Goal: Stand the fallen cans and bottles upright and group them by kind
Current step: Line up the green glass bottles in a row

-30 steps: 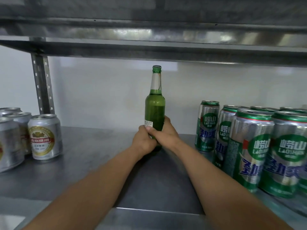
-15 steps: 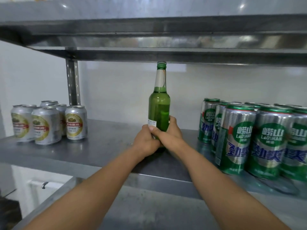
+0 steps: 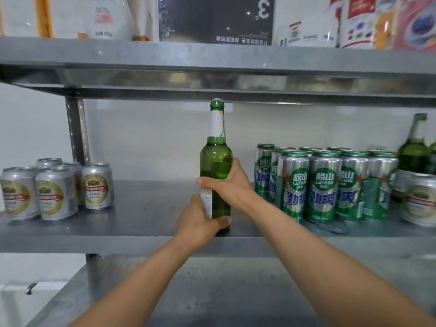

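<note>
So the green bottle (image 3: pixel 215 166) was upright near the front edge of the middle shelf (image 3: pixel 146 223), in the gap btw the silver cans (image 3: pixel 56 192) on the left and the green cans (image 3: pixel 323 185) on the right. Both hands were on it. Left hand (image 3: pixel 198 223) was wrapped round the bottom w/ fingers curled round the base. Right hand (image 3: pixel 228 182) was closed round the fat part of the body, thumb across the front.

Two-handed makes sense imo: it's tall glass, prob top-heavy, and the cap sat just under the upper shelf (image 3: pixel 212 57), so not much room to tilt w/o clipping metal. Couldn't tell if the base was resting on the shelf or lifted off it, bc the left hand hid that.

Why there? Prob just a stopover. The cans looked sorted by kind, all standing: silver ones bunched by the post (image 3: pixel 76 131), green ones packed tight in rows. The other bottles (image 3: pixel 414 152) stood far right past the green cans, so my guess is this one belonged over there w/ them.

One stray silver can (image 3: pixel 420 199) sat far right in front of those bottles, away from its group, so that looked like a leftover job too. Risk-wise, going right meant passing the green cans, and it'd be easy to knock one.
</note>
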